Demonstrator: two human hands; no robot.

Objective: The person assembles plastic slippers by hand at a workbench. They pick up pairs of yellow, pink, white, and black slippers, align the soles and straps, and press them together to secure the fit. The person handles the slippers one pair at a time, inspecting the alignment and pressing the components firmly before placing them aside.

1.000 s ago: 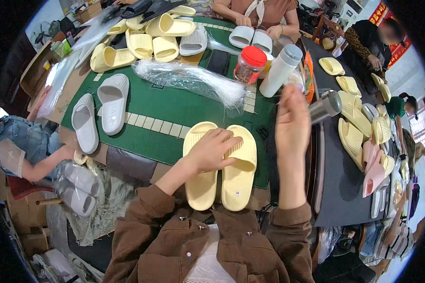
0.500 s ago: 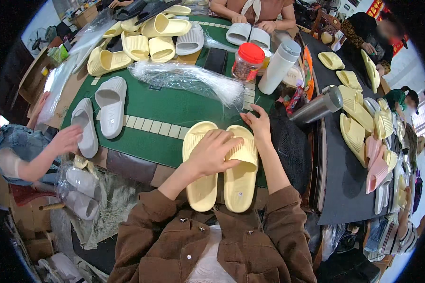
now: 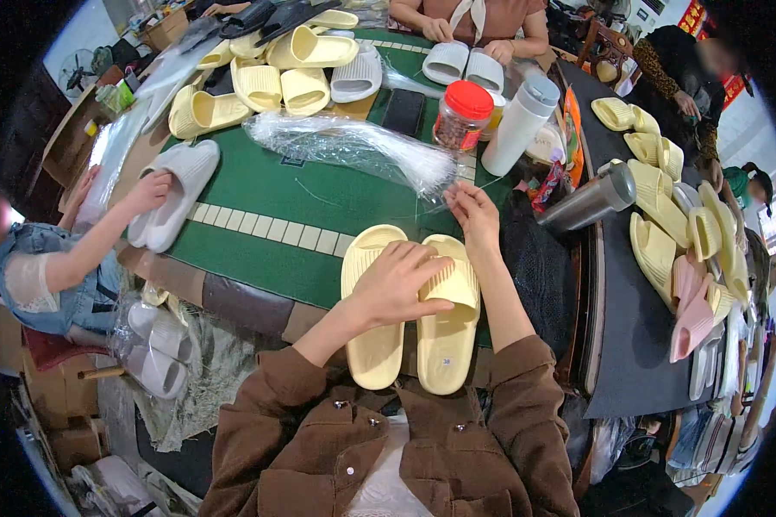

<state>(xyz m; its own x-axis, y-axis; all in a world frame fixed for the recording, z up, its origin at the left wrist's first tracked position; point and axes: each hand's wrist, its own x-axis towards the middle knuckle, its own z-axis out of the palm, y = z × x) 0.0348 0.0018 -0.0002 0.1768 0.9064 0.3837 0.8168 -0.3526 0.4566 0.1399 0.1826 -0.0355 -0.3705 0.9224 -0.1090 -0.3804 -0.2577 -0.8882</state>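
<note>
A pair of pale yellow slippers (image 3: 375, 349) lies side by side at the table's near edge, toes pointing away from me. Over their ribbed straps rests my left hand (image 3: 397, 280), its thumb at the opening of the right slipper and its index finger on top of that strap. Just beyond the right slipper, my right hand (image 3: 474, 215) has thumb and index finger pinched together at the end of a bundle of thin clear plastic strands (image 3: 353, 151). A fine strand seems to run from that pinch; its detail is hard to see.
Yellow slippers (image 3: 306, 47) are heaped at the far left. A red-lidded jar (image 3: 463, 116), white bottle (image 3: 522, 125), steel flask (image 3: 588, 198) and black phone (image 3: 403, 114) stand or lie beyond my hands. More slippers cover the dark right table (image 3: 621, 345). Co-workers sit left and opposite.
My right thumb and fingers have come together beside the strand bundle. My left hand stays on the yellow slippers. At left, a co-worker has brought two grey slippers together and lifted them.
</note>
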